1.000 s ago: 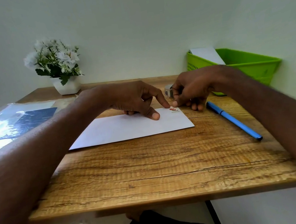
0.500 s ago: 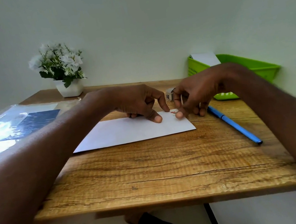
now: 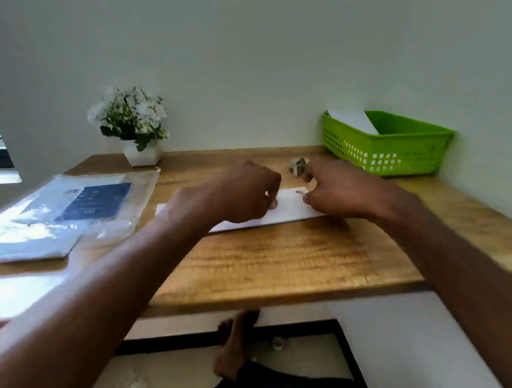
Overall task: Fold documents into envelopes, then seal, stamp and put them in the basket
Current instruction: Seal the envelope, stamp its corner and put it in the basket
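A white envelope point(image 3: 287, 210) lies flat on the wooden desk point(image 3: 275, 264). A small red stamp point(image 3: 300, 192) sits near its upper right corner. My left hand point(image 3: 241, 192) is curled, with its fingertips pressing the envelope down just left of the stamp. My right hand point(image 3: 340, 188) covers the envelope's right end, its thumb tip on the paper right beside the stamp. The green basket point(image 3: 407, 151) stands at the back right against the wall, with a white envelope point(image 3: 353, 119) leaning inside it.
A small stamp roll point(image 3: 298, 166) lies behind the envelope, between my hands. A white pot of flowers point(image 3: 134, 125) stands at the back. A clear plastic packet of papers point(image 3: 61, 209) lies on the left. Below the desk edge are my legs.
My head has tilted up and back, so the desk looks smaller and lower. The right fingers have come off the stamp, which now shows on the envelope. The pen is hidden by my right arm.
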A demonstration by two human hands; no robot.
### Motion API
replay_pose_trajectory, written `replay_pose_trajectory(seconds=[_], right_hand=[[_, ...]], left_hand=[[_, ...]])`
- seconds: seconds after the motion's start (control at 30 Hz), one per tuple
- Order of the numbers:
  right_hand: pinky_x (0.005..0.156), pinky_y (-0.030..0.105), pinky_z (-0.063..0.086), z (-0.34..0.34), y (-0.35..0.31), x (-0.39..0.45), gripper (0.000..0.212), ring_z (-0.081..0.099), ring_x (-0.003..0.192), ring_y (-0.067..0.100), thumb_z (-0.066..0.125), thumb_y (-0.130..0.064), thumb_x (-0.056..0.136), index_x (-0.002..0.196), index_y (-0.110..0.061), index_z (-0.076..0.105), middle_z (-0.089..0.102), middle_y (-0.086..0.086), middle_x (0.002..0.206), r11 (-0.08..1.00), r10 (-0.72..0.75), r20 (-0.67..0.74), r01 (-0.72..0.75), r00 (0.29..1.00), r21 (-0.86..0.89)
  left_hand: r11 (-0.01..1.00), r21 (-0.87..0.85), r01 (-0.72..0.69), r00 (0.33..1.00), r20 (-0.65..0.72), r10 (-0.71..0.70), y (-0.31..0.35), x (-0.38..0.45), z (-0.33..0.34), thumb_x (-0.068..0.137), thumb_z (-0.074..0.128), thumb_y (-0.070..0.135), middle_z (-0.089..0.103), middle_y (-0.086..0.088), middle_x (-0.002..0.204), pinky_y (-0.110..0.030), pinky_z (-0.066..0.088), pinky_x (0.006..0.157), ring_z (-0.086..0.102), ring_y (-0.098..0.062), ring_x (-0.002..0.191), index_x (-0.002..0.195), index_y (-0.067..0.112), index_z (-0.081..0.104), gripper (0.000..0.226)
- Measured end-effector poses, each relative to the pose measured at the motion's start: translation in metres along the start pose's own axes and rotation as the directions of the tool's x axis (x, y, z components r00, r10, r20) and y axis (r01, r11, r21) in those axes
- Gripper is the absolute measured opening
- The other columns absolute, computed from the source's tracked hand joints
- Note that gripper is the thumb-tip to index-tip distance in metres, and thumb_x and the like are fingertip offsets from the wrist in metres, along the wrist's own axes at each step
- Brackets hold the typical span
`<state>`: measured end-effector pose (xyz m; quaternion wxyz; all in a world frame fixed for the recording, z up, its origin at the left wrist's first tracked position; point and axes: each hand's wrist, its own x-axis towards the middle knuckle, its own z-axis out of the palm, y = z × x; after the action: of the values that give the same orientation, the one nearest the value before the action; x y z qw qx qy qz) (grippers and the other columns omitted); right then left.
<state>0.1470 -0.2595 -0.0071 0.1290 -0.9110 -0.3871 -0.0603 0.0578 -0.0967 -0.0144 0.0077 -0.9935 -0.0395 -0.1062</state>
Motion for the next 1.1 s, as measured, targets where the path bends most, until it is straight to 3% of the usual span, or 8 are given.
replay_pose_trajectory(seconds=[0.07,0.2,0.33,0.47,0.6,0.8,0.97,1.1], right_hand=[[0.086,0.032,0.042,0.017,-0.003,-0.015,0.044,0.056,0.122,0.033,0.061,-0.031,0.096,0.136,-0.013,0.055,0.061,0.016,0.134,1.0,0.018,-0.104,-0.017,0.994,0.018],[0.101,0.04,0.04,0.038,-0.003,-0.033,0.039,0.051,0.123,0.035,0.055,-0.036,0.1,0.131,-0.014,0.059,0.054,0.017,0.135,1.0,0.013,-0.162,-0.01,0.987,0.018],[0.101,0.041,0.042,0.039,-0.004,-0.043,0.04,0.05,0.124,0.033,0.055,-0.036,0.1,0.134,-0.015,0.057,0.053,0.016,0.135,0.999,0.008,-0.195,-0.002,0.981,0.033],[0.099,0.042,0.044,0.038,-0.007,-0.052,0.04,0.052,0.121,0.031,0.057,-0.037,0.099,0.131,-0.014,0.058,0.055,0.014,0.131,0.999,0.02,-0.215,-0.012,0.976,0.04],[0.094,0.041,0.046,0.034,-0.013,-0.059,0.041,0.054,0.117,0.031,0.058,-0.041,0.097,0.126,-0.01,0.059,0.057,0.015,0.127,0.999,0.036,-0.263,-0.036,0.964,0.005],[0.093,0.042,0.047,0.031,-0.01,-0.06,0.04,0.053,0.117,0.029,0.06,-0.042,0.097,0.123,-0.011,0.06,0.057,0.013,0.129,1.0,0.018,-0.241,-0.018,0.97,-0.001],[0.103,0.044,0.045,0.028,-0.018,-0.063,0.027,0.046,0.134,0.026,0.06,-0.025,0.099,0.126,-0.024,0.062,0.05,0.001,0.148,0.958,-0.287,-0.215,0.285,0.934,-0.039],[0.093,0.039,0.047,0.026,-0.017,-0.06,0.023,0.056,0.119,0.022,0.053,-0.035,0.104,0.125,-0.036,0.062,0.064,0.001,0.135,0.949,-0.284,-0.058,0.289,0.957,0.126]], left_hand=[[0.998,-0.011,0.063,0.992,-0.113,-0.063,0.01,-0.026,0.007,0.1,0.062,0.034,0.068,-0.002,0.118,-0.034,0.045,0.084,0.062,-0.025,0.112,0.115,0.024,0.068,0.019],[0.944,-0.23,0.238,0.936,-0.206,-0.286,0.008,-0.08,0.014,0.102,0.06,0.042,0.062,0.0,0.132,-0.038,0.046,0.098,0.058,-0.024,0.123,0.126,0.024,0.065,0.031],[0.856,-0.204,0.475,0.771,-0.372,-0.517,-0.002,-0.115,0.014,0.101,0.061,0.042,0.058,-0.013,0.137,-0.042,0.044,0.101,0.053,-0.031,0.126,0.132,0.011,0.062,0.044],[0.728,-0.148,0.67,0.678,-0.277,-0.681,0.0,-0.132,0.021,0.1,0.054,0.056,0.05,-0.024,0.132,-0.049,0.04,0.105,0.042,-0.039,0.124,0.125,-0.001,0.062,0.062],[0.706,-0.139,0.694,0.684,-0.18,-0.707,0.0,-0.131,0.016,0.098,0.044,0.07,0.046,-0.023,0.141,-0.053,0.033,0.113,0.036,-0.039,0.135,0.115,0.003,0.068,0.073],[0.699,-0.194,0.689,0.687,-0.131,-0.714,-0.006,-0.131,0.018,0.097,0.044,0.073,0.014,-0.026,0.17,-0.056,0.008,0.127,0.003,-0.042,0.159,0.142,0.0,0.053,0.086],[0.78,-0.157,0.606,0.756,-0.19,-0.626,-0.011,-0.131,0.02,0.096,0.048,0.07,0.045,-0.019,0.154,-0.054,0.022,0.123,0.03,-0.036,0.15,0.127,0.011,0.063,0.068],[0.814,-0.154,0.56,0.791,-0.192,-0.58,-0.007,-0.132,0.016,0.096,0.049,0.069,0.062,-0.011,0.136,-0.05,0.038,0.111,0.052,-0.032,0.132,0.127,0.015,0.063,0.063]])
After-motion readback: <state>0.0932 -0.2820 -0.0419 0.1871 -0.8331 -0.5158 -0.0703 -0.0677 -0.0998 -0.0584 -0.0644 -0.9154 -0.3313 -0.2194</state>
